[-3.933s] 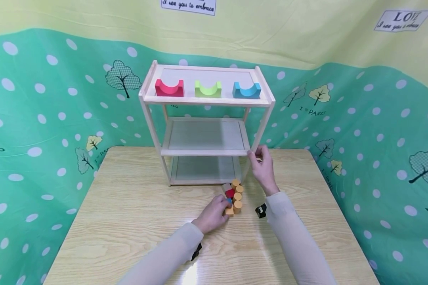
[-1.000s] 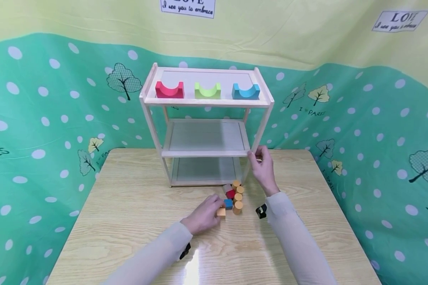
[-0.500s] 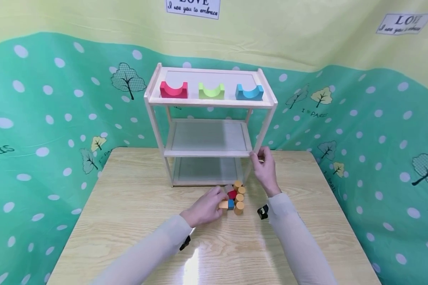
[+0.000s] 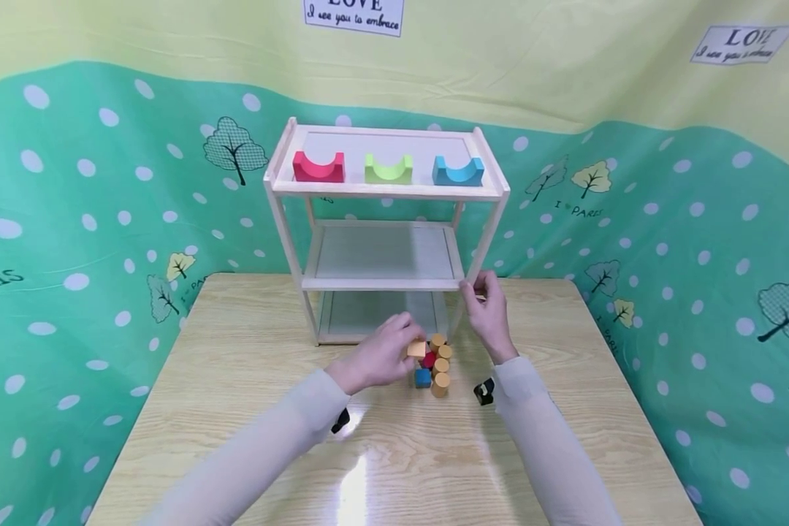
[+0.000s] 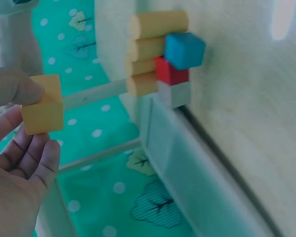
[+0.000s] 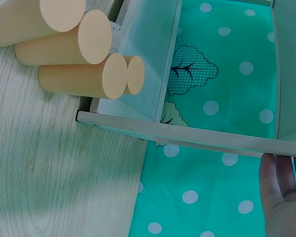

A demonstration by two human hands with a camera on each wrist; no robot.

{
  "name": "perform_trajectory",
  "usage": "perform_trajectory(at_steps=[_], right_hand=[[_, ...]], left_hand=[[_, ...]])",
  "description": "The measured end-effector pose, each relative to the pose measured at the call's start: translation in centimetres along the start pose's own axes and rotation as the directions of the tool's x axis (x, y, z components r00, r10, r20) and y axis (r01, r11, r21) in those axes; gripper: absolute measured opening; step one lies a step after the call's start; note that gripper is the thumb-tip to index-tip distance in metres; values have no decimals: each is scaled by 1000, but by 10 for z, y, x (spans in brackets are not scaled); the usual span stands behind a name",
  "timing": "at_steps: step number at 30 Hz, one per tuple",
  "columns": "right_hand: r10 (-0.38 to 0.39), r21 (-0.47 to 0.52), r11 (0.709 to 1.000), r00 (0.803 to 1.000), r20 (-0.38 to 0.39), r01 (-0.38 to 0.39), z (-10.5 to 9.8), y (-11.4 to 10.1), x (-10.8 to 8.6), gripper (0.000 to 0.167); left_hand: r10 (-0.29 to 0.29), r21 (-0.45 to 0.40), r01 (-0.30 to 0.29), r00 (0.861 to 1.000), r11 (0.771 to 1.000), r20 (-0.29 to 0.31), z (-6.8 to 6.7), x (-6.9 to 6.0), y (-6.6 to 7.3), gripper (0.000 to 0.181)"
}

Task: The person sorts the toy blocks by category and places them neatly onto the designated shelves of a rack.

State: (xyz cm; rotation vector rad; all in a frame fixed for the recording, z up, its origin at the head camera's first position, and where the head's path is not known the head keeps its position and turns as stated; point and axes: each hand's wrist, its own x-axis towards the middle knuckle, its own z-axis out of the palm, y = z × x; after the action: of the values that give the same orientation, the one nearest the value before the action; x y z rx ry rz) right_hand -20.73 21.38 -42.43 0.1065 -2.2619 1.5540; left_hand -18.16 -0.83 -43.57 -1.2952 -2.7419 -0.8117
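Note:
My left hand (image 4: 383,353) pinches an orange cube block (image 5: 43,118) between thumb and fingers, raised above the table beside a cluster of toy blocks. In that cluster stand several orange cylinder blocks (image 4: 440,384) in a row. Along them sit a blue cube (image 5: 183,51), a red cube (image 5: 170,74) and a greyish cube (image 5: 174,94). My right hand (image 4: 486,314) holds the front right post of a small white wooden shelf rack (image 4: 381,283), at the height of its middle board. In the right wrist view its fingertips (image 6: 269,165) touch the post's edge.
Red (image 4: 318,172), green (image 4: 388,174) and blue arch blocks (image 4: 458,176) stand along the rack's top board. The wooden table (image 4: 237,380) spreads around the rack. A dotted green and yellow cloth (image 4: 664,234) hangs behind and at both sides.
My left hand has picked the orange cube out of the front of the cluster, moved it away, then lifted it and carried it toward the rack. The right hand stays on the post.

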Motion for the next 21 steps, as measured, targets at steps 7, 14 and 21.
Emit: perform_trajectory(at_steps=[7,14,21], right_hand=[[9,8,1000,1000,-11,-9,3,27,6,26],[1,6,1000,1000,-20,0,4,30,6,26],[-3,3,1000,1000,-13,3,2,14,3,25]], left_hand=[[-9,-9,9,1000,1000,-12,-19,9,2,34],[-8,-7,8,1000,1000,-30,-32,18,0,33],[-9,-66,5,998,998,-62,-46,32,-1,35]])
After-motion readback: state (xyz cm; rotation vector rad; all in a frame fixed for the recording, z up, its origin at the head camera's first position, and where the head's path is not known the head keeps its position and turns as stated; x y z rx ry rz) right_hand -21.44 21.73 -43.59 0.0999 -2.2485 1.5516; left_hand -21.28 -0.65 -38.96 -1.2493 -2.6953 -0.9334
